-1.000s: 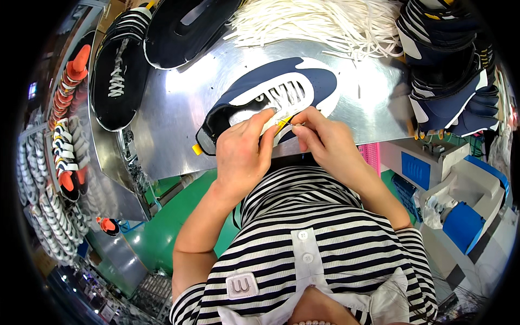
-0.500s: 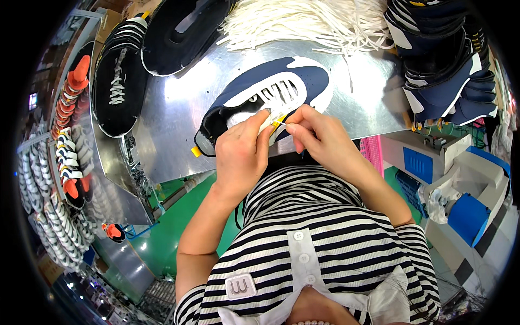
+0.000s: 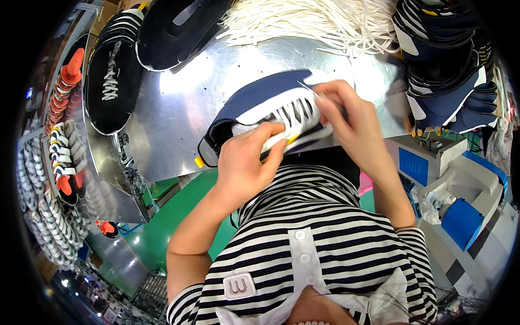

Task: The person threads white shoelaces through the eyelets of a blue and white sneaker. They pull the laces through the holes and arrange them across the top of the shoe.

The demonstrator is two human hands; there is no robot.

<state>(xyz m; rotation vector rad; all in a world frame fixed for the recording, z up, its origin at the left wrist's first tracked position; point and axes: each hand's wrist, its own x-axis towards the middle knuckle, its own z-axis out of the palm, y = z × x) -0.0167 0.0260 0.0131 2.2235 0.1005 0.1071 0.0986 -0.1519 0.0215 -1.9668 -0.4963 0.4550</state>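
A navy and white shoe upper (image 3: 259, 98) lies tilted on the metal table in front of me, with white lacing (image 3: 295, 116) crossing its throat. My left hand (image 3: 248, 160) is closed on the upper's near edge, thumb and fingers pinching it beside the tongue opening. Over the toe end is my right hand (image 3: 352, 116), its fingers smeared by motion and drawn together around a thin white shoelace end (image 3: 310, 89). How the lace runs under those fingers is hidden. At the heel a yellow tab (image 3: 199, 162) sticks out.
Loose white laces (image 3: 309, 24) are heaped at the table's far side. Stacked navy uppers (image 3: 449, 92) stand at the right, black shoe pieces (image 3: 114, 81) at the left. A grey and blue machine (image 3: 460, 189) is beside me at the right.
My right hand has moved away from my left, right and toward the toe. The upper has shifted slightly nearer and right. My left hand still grips the upper.
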